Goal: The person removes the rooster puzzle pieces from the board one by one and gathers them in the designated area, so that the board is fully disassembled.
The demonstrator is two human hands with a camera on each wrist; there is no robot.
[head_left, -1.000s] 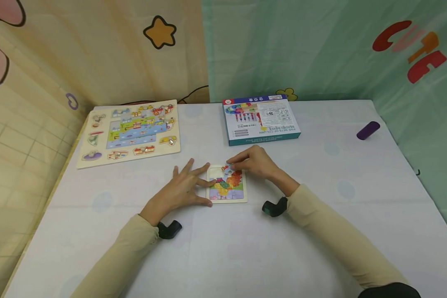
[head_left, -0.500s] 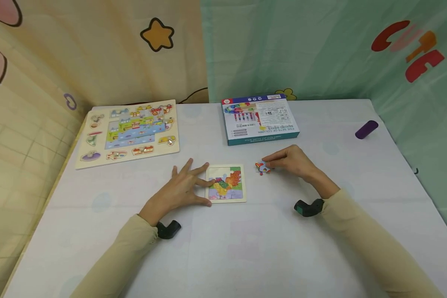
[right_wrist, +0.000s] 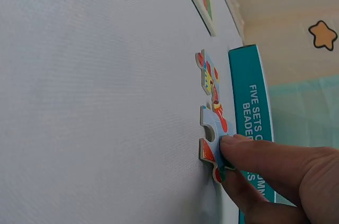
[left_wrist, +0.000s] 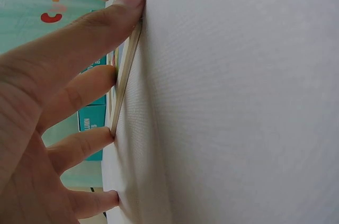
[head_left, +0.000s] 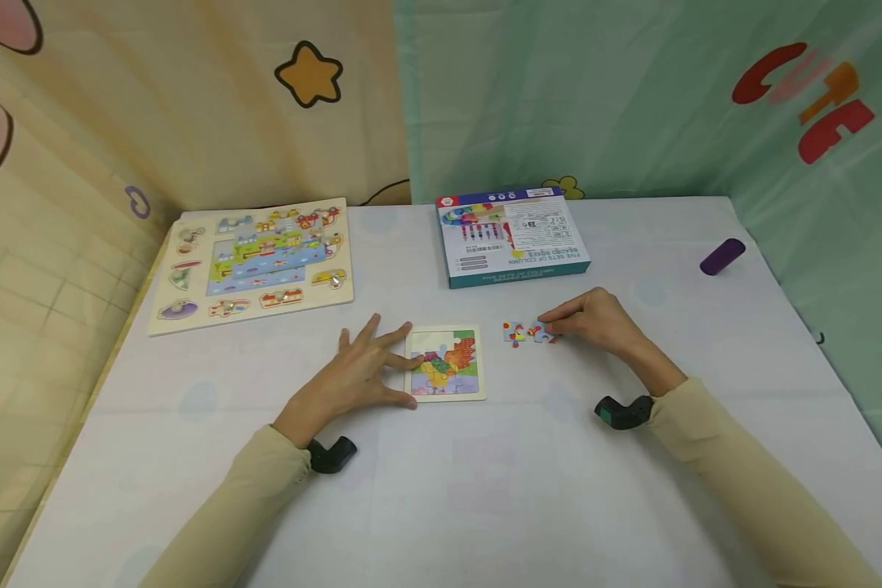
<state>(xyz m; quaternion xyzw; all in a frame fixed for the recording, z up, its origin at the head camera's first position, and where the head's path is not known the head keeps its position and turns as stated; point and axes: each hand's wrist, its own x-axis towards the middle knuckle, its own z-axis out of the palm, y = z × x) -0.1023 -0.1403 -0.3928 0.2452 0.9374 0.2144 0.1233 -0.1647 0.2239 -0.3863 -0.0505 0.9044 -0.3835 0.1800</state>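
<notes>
A small square jigsaw puzzle in a pale wooden frame [head_left: 448,398] lies mid-table, partly filled with colourful pieces; bare backing shows at its upper left. My left hand [head_left: 360,367] is spread beside it, thumb and fingertips touching the frame's left side and one finger reaching over the picture. To the right of the frame, my right hand [head_left: 595,320] pinches a blue and red jigsaw piece [right_wrist: 212,123] between thumb and fingers, low over the table. A second jigsaw piece [head_left: 514,331] with red and yellow marks lies just left of it.
At the back left lies a larger wooden knob puzzle board [head_left: 253,306]. A flat box [head_left: 514,241] with a teal side stands behind the hands. Near the right edge lies a purple cylinder [head_left: 723,256]. Curtains [head_left: 573,98] hang behind the table.
My right hand has moved from the puzzle frame's top right out to the right, carrying pieces away. One piece now lies apart on the table. My left hand stays at the frame.
</notes>
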